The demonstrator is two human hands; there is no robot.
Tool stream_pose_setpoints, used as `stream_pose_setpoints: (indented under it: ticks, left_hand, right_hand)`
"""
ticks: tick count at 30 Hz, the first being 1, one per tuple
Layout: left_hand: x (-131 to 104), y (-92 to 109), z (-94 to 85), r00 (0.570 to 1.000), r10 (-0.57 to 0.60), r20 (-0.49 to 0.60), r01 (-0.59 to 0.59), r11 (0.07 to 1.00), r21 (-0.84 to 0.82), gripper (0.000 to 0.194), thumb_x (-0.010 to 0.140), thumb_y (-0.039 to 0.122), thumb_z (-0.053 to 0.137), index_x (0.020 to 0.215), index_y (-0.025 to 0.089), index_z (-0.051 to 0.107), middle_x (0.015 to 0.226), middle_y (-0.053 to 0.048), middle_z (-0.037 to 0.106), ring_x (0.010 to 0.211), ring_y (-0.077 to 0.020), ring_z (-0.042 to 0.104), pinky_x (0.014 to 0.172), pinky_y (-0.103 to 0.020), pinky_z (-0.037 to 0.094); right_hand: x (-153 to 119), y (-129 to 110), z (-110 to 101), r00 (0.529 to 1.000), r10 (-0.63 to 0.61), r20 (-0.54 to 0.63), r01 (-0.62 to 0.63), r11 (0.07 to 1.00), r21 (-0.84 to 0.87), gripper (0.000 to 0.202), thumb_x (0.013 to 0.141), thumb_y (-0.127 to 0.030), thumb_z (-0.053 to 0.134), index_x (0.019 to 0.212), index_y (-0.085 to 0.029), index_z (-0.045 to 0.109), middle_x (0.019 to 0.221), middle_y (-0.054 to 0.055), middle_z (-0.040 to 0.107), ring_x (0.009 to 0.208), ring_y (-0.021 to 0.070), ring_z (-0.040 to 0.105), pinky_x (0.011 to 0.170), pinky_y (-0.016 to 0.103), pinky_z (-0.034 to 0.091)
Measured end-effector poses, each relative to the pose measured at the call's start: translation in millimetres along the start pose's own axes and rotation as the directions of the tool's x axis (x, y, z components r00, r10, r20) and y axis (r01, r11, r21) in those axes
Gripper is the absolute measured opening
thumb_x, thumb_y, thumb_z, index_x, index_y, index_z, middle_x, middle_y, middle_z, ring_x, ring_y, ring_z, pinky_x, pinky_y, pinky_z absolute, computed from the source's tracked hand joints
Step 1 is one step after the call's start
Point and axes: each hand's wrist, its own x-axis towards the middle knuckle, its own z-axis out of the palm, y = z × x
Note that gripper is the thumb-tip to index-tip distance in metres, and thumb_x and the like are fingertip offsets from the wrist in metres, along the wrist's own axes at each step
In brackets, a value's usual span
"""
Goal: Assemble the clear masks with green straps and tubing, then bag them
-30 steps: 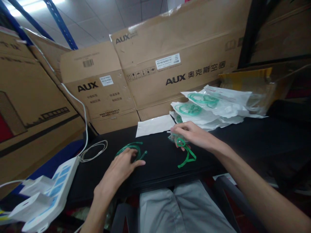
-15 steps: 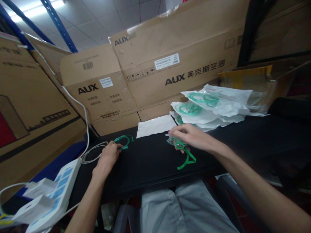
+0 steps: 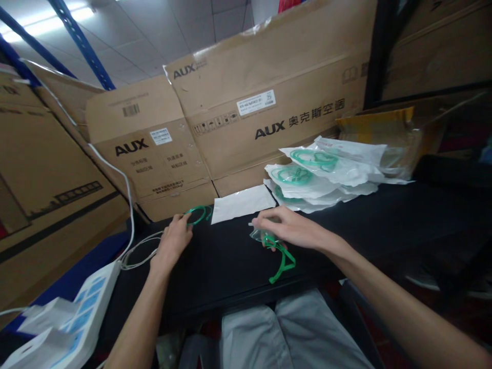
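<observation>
Tubing (image 3: 204,214) disappears behind left fingers (image 3: 181,220), grip unclear; right fingers (image 3: 265,221) curl around a half-hidden mask (image 3: 257,234)

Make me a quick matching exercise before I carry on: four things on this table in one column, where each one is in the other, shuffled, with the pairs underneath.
Things
1. Green tube
2. Clear mask
3. White sheet
4. Power strip

Places
A. Flat on the black table, left of the piled packets
B. Far left, with plugs in it
C. At the left hand
D. In the right hand

Pairs: 1-C, 2-D, 3-A, 4-B
</observation>
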Motion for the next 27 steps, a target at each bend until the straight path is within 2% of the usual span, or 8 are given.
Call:
stream_pose_setpoints:
  ticks: [4,6,9,12,15,20,24,27]
  left_hand:
    - [-35.0,48.8,-25.5,0.98,0.199,-0.004,-0.194,0.953,-0.234,0.044,0.1,0.045,0.043,0.136,0.026,0.06,0.136,-0.005,0.065,0.122,-0.023,0.062,0.104,-0.034,0.048]
    - [-55.8,71.2,-34.2,0.952,0.304,-0.021,-0.263,0.787,-0.557,0.043,0.097,0.05,0.05,0.13,0.027,0.065,0.133,-0.004,0.067,0.121,-0.0233,0.063,0.104,-0.035,0.049]
    - [-78.2,89.8,-36.5,0.943,0.334,0.006,-0.214,0.619,-0.756,0.043,0.092,0.05,0.061,0.128,0.028,0.066,0.124,-0.003,0.072,0.106,-0.022,0.07,0.094,-0.033,0.055]
    - [-83.0,92.5,-29.4,0.953,0.301,-0.016,-0.199,0.588,-0.784,0.042,0.089,0.047,0.065,0.125,0.026,0.067,0.118,-0.004,0.074,0.096,-0.0212,0.072,0.088,-0.033,0.057]
    - [-79.0,92.3,-22.2,0.963,0.257,-0.079,-0.219,0.576,-0.788,0.038,0.09,0.046,0.066,0.121,0.024,0.066,0.113,-0.005,0.073,0.091,-0.0193,0.072,0.085,-0.031,0.057]
    - [-76.6,98.4,-18.0,0.972,0.217,-0.092,-0.197,0.537,-0.82,0.029,0.094,0.048,0.058,0.1,0.02,0.065,0.096,-0.002,0.07,0.086,-0.0172,0.068,0.079,-0.028,0.054]
    - [-77.3,101.2,-13.8,0.961,0.273,-0.044,-0.182,0.501,-0.846,0.03,0.093,0.047,0.061,0.105,0.021,0.066,0.096,-0.002,0.071,0.085,-0.0169,0.067,0.078,-0.027,0.052]
    - [-76.5,101.1,-10.8,0.972,0.223,-0.08,-0.183,0.496,-0.849,0.035,0.087,0.046,0.07,0.111,0.022,0.062,0.1,-0.002,0.07,0.08,-0.0159,0.066,0.074,-0.028,0.052]
  right_hand:
    - [4.7,5.0,8.8,0.995,-0.098,0.016,0.097,0.993,0.067,0.047,0.096,-0.057,0.05,0.096,-0.015,0.071,0.084,0.004,0.07,0.059,0.0111,0.06,0.054,0.022,0.047]
    - [6.3,5.5,13.9,0.991,-0.125,0.043,0.119,0.985,0.128,0.047,0.096,-0.058,0.05,0.1,-0.016,0.07,0.091,0.004,0.069,0.064,0.012,0.061,0.058,0.023,0.049]
    - [8.3,5.0,20.9,0.984,-0.17,0.05,0.161,0.975,0.151,0.045,0.096,-0.056,0.052,0.105,-0.017,0.072,0.1,0.005,0.07,0.085,0.0171,0.064,0.067,0.024,0.052]
    - [10.8,6.8,25.9,0.979,-0.201,-0.042,0.203,0.978,0.056,0.04,0.095,-0.052,0.057,0.108,-0.019,0.075,0.11,0.007,0.071,0.103,0.0209,0.062,0.085,0.029,0.049]
    - [13.1,10.4,28.7,0.976,-0.172,-0.132,0.172,0.985,-0.011,0.039,0.093,-0.051,0.06,0.108,-0.018,0.076,0.11,0.008,0.07,0.103,0.022,0.061,0.087,0.031,0.046]
    - [14.8,10.3,30.1,0.979,-0.182,-0.09,0.199,0.948,0.247,0.041,0.091,-0.054,0.061,0.098,-0.015,0.072,0.1,0.006,0.071,0.091,0.0187,0.062,0.081,0.028,0.047]
    - [15.9,8.6,32.6,0.985,-0.061,-0.164,0.113,0.936,0.334,0.042,0.086,-0.056,0.066,0.087,-0.014,0.068,0.081,0.002,0.065,0.079,0.0158,0.059,0.071,0.025,0.045]
    - [17.7,11.0,36.5,0.969,-0.025,-0.245,0.121,0.914,0.387,0.043,0.085,-0.057,0.066,0.088,-0.014,0.067,0.081,0.001,0.063,0.076,0.0141,0.057,0.067,0.024,0.044]
